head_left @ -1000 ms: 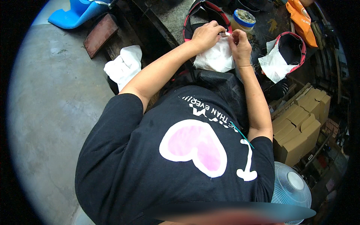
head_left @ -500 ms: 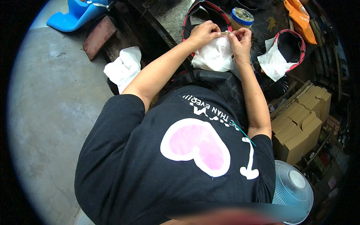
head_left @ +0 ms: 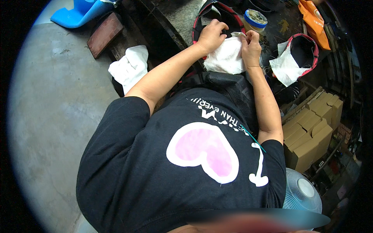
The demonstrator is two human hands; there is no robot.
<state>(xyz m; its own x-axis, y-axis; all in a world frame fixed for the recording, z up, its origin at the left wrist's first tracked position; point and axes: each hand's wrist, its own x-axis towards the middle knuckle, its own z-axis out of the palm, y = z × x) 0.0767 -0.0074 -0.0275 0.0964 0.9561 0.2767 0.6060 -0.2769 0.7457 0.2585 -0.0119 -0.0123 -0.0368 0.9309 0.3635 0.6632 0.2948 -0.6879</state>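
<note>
White cloth (head_left: pixel 223 56) (gauzy, perhaps), frayed, pinched by right hand (head_left: pixel 251 43).

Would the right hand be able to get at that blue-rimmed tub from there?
Probably yes: the blue-rimmed tub stands just beyond the right hand, with nothing apparent between them. That hand seems to pinch the white cloth, though, so it would likely need to let go first.

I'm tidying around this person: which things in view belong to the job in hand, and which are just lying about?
Apparently in the job:
white cloth, held by the right hand, near the left hand
black-and-red ring behind it
similar ring at right, with white fabric on it

Apparently lying about:
orange bag
cardboard boxes
fan
</note>
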